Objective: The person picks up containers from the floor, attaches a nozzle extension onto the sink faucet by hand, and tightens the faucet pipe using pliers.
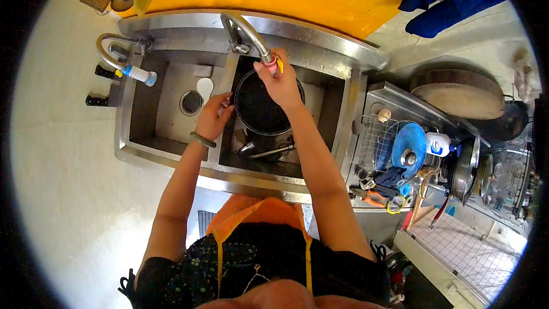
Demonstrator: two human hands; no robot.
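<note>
A round black pan (263, 106) sits in the right basin of the steel sink. My left hand (215, 117), with a bracelet at its wrist, is at the divider; its curled fingers meet the pan's left rim. Above the pan's far side, my right hand (280, 83) is closed around the pink and yellow end of the curved faucet (251, 31). Part of that nozzle is hidden by the fingers. Below the pan in the same basin lies a metal-handled utensil (271, 151), only partly visible.
The left basin holds a white spoon-shaped item (205, 87) by the drain (191, 102). A second faucet (131, 71) arches over it. Black-handled knives (98, 100) are at the left edge. To the right are a wire rack (377, 143), a blue bowl (409, 140) and orange-handled pliers (372, 196).
</note>
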